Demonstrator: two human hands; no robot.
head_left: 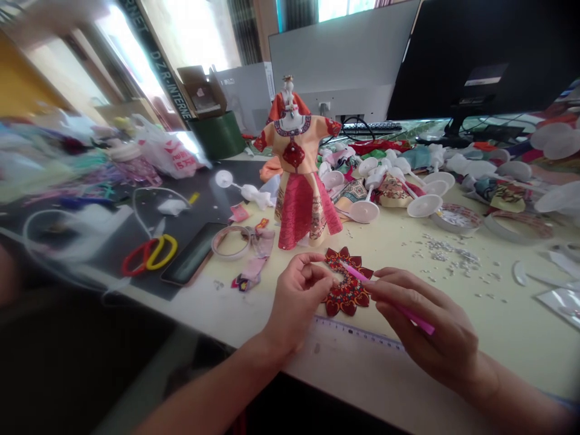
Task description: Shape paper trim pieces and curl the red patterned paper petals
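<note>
A dark red flower-shaped piece [348, 299] with a colourful pattern and a pale centre lies on the table. My left hand [294, 296] has its fingers curled and grips the piece's left edge. Between the fingers of my right hand [426, 320] is a slim pink stick [357, 273], like a pen, its tip over the upper part of the piece. A clear ruler [362, 336] runs just below the piece, partly under my hands. Behind stands a small dress form [292, 175] in a cream top and a red patterned skirt.
Loose small gems [446, 252] are scattered at right, near a round tray [457, 219]. White doll stands [365, 211] and fabric crowd the back. At left are a tape roll [231, 256], a phone [190, 257] and red-yellow scissors [149, 255]. Monitors [480, 60] stand behind.
</note>
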